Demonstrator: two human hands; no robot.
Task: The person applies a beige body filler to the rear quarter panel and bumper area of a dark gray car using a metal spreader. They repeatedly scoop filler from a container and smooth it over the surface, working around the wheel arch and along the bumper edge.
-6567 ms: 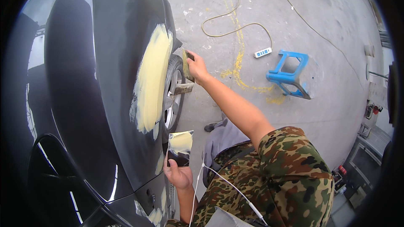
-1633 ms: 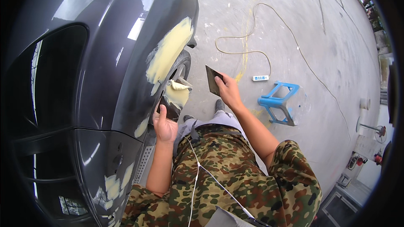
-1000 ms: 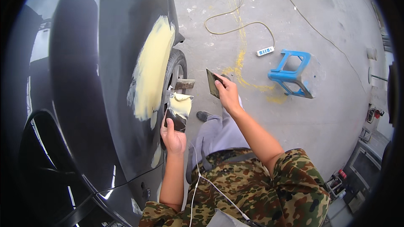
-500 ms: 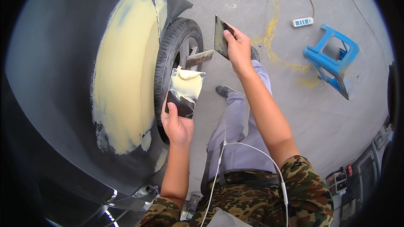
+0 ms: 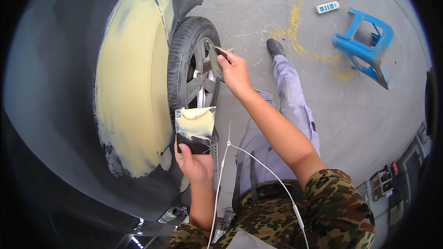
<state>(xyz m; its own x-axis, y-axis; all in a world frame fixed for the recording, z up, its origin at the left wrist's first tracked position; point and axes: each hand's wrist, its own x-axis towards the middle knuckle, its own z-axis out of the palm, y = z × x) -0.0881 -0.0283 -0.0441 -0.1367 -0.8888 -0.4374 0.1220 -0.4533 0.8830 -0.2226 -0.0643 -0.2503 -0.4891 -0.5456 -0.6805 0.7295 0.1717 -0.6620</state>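
My left hand (image 5: 194, 163) grips a small dark plate (image 5: 195, 143) by its lower end, thumb on top; its upper half is loaded with cream body filler (image 5: 196, 121). Further up, my right hand (image 5: 234, 71) pinches a thin, dark flat spreader (image 5: 215, 62), held on edge in front of the wheel (image 5: 196, 64). To the left, a broad coat of cream filler (image 5: 134, 83) covers the dark car panel (image 5: 60, 78) beside the wheel arch. Its middle is fairly smooth, and its edges are ragged. Neither held piece touches the panel.
The tyre (image 5: 177, 80) stands close by both hands. On the grey floor at the right is a blue plastic stool (image 5: 364, 41), with a white power strip (image 5: 327, 7) and its cord further back. A white cable (image 5: 258, 153) hangs across my front. My legs are below.
My right hand has come left with the spreader, from over the floor to in front of the wheel. The left hand and its plate sit lower. My legs and view have shifted.
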